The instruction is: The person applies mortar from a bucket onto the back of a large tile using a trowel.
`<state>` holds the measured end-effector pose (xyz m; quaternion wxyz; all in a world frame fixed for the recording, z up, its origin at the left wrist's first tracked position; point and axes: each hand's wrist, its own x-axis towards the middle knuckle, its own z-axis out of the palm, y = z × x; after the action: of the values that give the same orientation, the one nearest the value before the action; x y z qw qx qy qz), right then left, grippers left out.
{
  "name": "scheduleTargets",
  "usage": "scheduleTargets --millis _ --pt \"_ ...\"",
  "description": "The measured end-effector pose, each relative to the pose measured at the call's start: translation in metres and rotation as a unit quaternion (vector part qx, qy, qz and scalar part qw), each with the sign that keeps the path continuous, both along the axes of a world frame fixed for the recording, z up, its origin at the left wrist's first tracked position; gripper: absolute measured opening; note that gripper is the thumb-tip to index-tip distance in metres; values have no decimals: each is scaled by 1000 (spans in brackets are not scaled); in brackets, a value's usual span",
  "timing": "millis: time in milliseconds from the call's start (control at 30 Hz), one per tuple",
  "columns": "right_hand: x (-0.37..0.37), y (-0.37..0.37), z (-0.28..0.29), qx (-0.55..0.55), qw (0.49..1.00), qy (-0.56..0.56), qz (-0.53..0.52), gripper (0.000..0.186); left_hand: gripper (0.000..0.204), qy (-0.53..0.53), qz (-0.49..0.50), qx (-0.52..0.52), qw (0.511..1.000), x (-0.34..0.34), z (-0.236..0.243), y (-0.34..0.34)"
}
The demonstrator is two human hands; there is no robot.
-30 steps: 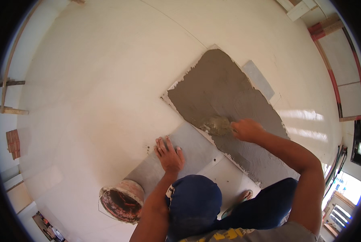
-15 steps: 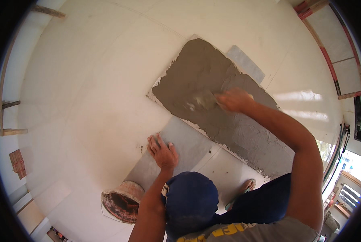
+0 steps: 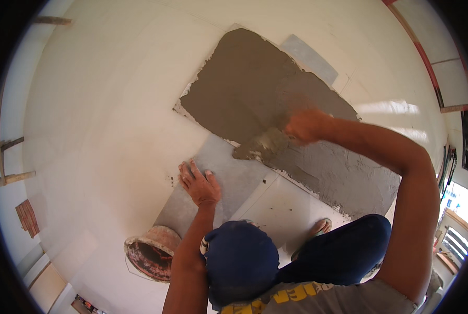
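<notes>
Wet grey mortar [image 3: 234, 73] is spread over a large rectangular slab, its pale edge showing along the rim. My right hand [image 3: 307, 126], smeared by motion, is closed on a trowel [image 3: 269, 144] whose blurred blade lies against the mortar near the slab's left edge. The trowel's handle is hidden in my fist. My left hand [image 3: 200, 186] rests palm down, fingers spread, on a plain grey tile [image 3: 229, 175] beside the slab.
A mortar-stained bucket [image 3: 153, 254] lies tilted by my left forearm. Another grey piece [image 3: 310, 57] pokes out past the slab's far right side. Red-edged panels [image 3: 451, 68] lean at the right; bricks [image 3: 27, 218] and wooden pieces [image 3: 14, 179] are at the left.
My right hand has drawn the trowel down toward the slab's near left edge. My left hand stays on the grey tile. The whole view has shifted slightly.
</notes>
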<state>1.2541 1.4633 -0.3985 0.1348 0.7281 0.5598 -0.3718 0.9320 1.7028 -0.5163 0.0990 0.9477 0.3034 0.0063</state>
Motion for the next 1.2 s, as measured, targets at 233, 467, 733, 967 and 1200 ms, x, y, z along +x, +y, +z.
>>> scheduleTargets --millis 233,467,733,967,1200 --pt "-61 -124 20 -67 993 38 -86 27 67 -5 8 -3 1000 2 5 -6" --pt "-72 -159 47 57 951 51 -300 37 66 -38 -11 4 999 1 5 -9" --pt "-3 -82 -30 278 802 -148 -507 51 64 -38 -4 -7 999 2 8 -7" --pt "-76 -25 -61 182 825 -6 -535 53 64 -25 1 -3 1000 -4 9 -5" --pt "-106 14 -2 185 847 -116 -485 36 63 -13 17 -22 1000 -3 14 -7"
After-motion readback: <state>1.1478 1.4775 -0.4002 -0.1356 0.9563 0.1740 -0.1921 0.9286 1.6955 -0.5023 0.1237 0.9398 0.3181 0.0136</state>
